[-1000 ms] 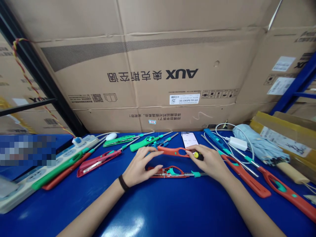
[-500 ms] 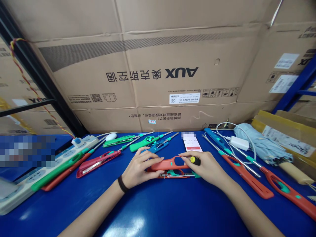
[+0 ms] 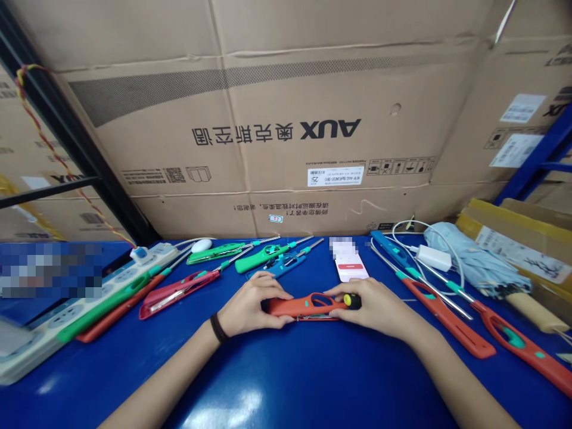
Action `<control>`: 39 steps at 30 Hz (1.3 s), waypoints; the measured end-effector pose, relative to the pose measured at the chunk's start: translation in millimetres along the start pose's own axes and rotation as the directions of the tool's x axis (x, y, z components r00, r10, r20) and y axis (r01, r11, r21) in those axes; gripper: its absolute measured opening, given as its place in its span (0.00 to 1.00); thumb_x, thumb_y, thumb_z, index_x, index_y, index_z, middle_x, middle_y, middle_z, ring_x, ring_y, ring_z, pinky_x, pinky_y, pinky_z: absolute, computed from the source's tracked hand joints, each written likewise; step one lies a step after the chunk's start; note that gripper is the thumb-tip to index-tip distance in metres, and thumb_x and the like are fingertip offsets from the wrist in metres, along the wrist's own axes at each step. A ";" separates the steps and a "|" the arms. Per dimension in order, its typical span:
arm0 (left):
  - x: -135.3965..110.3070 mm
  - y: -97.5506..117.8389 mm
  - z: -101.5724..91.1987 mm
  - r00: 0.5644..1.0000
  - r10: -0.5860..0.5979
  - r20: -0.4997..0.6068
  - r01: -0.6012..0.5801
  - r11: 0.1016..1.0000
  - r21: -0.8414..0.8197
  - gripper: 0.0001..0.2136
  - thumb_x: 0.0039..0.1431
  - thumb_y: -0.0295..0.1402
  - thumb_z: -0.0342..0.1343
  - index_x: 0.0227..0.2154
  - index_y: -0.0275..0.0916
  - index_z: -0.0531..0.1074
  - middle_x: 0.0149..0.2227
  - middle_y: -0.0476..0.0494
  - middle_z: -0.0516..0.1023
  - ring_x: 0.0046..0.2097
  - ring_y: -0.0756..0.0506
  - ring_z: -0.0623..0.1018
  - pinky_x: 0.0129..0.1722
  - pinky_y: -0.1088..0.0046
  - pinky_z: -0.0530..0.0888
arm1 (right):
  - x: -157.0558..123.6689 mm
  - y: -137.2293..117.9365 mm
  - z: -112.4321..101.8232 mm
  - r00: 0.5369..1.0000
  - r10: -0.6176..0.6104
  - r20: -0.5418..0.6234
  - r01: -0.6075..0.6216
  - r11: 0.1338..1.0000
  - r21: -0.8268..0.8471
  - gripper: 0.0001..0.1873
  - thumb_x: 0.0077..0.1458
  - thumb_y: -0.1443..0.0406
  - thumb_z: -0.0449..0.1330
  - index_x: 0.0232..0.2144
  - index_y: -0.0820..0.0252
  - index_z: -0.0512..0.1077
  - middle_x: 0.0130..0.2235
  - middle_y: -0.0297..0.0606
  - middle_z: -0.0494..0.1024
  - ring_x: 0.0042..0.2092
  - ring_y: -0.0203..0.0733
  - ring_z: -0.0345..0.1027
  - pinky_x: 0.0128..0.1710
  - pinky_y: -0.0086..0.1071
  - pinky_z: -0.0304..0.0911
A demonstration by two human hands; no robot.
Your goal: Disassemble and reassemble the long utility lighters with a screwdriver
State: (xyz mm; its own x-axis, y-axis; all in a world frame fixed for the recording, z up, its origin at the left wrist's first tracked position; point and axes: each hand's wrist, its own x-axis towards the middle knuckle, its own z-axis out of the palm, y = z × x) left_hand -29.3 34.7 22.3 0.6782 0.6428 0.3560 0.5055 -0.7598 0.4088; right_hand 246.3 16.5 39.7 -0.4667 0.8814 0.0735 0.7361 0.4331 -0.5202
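On the blue worktop (image 3: 277,375), just this side of the smartphone (image 3: 351,269), an orange stick-lighter casing (image 3: 295,307) lies lengthwise left to right. The left hand (image 3: 250,305) clasps its left end; the right hand (image 3: 379,307), nearer the smartphone, pinches its right end, a black-and-yellow handle (image 3: 353,301) tucked in its grip.

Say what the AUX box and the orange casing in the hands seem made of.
AUX box: cardboard, matte brown, given its creases and flat printing. Orange casing: probably moulded plastic, smooth with slight sheen, given its even colour and curved shape.
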 end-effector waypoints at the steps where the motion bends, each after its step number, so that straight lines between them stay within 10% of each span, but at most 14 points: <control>1: 0.0 0.0 0.4 1.000 -0.005 0.009 0.005 1.000 -0.005 0.15 0.48 0.41 0.63 0.39 0.42 0.75 0.36 0.48 0.80 0.38 0.46 0.76 0.52 0.63 0.61 | -0.2 0.9 -0.4 1.000 0.003 0.007 -0.003 1.000 -0.004 0.16 0.49 0.56 0.61 0.43 0.45 0.75 0.38 0.31 0.80 0.39 0.44 0.72 0.35 0.31 0.61; 39: -1.8 0.3 -4.4 0.996 -0.031 0.086 0.030 0.999 0.015 0.14 0.49 0.41 0.63 0.38 0.42 0.75 0.37 0.47 0.78 0.40 0.45 0.75 0.51 0.63 0.62 | 1.0 -0.1 2.7 0.997 -0.019 0.073 0.019 1.000 -0.005 0.14 0.50 0.57 0.61 0.40 0.48 0.75 0.36 0.33 0.80 0.37 0.43 0.72 0.34 0.30 0.62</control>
State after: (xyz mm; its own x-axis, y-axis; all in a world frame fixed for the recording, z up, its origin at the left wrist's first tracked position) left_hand -32.7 33.7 25.4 0.7055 0.6552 0.2701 0.5333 -0.7418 0.4067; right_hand 244.5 16.9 37.6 -0.5149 0.8570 0.0212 0.7292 0.4509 -0.5148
